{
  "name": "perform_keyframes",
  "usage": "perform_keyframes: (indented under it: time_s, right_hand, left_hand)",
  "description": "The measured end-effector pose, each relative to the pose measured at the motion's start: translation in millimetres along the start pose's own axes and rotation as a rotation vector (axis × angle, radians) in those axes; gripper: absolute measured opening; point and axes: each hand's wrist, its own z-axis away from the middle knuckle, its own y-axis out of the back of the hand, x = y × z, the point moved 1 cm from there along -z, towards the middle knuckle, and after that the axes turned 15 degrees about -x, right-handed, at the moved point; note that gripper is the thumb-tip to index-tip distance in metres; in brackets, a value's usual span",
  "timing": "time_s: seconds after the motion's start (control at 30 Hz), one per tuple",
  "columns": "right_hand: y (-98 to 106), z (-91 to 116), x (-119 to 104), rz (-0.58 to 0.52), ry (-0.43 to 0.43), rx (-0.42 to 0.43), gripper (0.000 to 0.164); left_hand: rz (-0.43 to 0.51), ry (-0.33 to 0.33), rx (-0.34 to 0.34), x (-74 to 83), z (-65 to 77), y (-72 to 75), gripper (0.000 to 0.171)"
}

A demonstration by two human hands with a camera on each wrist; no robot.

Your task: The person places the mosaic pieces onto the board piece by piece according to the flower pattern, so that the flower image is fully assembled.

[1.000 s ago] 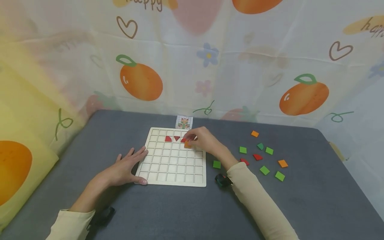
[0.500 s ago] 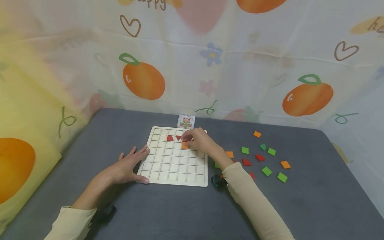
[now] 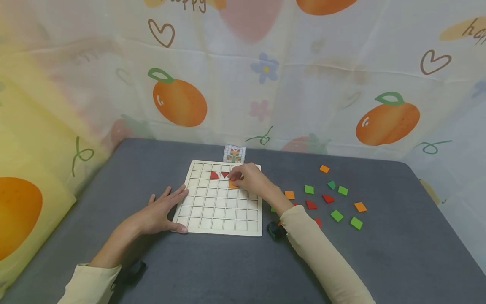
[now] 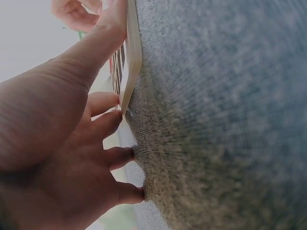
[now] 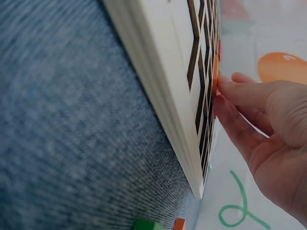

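The pale wooden grid board [image 3: 211,233] lies on the grey table. My left hand [image 3: 158,214], fingers spread, rests along its left side, with the thumb at the near corner; the left wrist view shows fingertips at the board's edge and on the cloth. Reaching over the upper right of the grid, my right hand [image 3: 251,179] pinches an orange square tile [image 3: 232,184] between thumb and finger. That tile is right at the grid surface in the right wrist view. A red quarter-circle tile [image 3: 214,175] and a red triangle tile [image 3: 225,174] sit in the row above; my fingers hide what lies beside them.
A small printed pattern card [image 3: 234,154] lies behind the board. To the right are scattered loose tiles, among them a green square [image 3: 336,215], an orange square [image 3: 360,207] and a red piece [image 3: 328,198]. A printed curtain [image 3: 319,84] hangs behind the table.
My right hand has shifted slightly left with the orange tile, which now lies squarer to the grid. More loose tiles show beside the right forearm. The left hand stays in place.
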Motion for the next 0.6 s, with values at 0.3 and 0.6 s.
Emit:
perform_keyframes:
  time_s: [0.3, 0.6]
  right_hand:
    - [0.8, 0.8, -2.6, 0.025, 0.004, -0.002, 0.018]
    - [1.2, 11.1, -6.1, 0.01, 0.012, -0.012, 0.019]
  left_hand:
    - [0.001, -0.008, 0.012, 1.3, 1.0, 0.6, 0.114]
    - [-0.004, -0.008, 0.01, 0.2, 0.7, -0.5, 0.114]
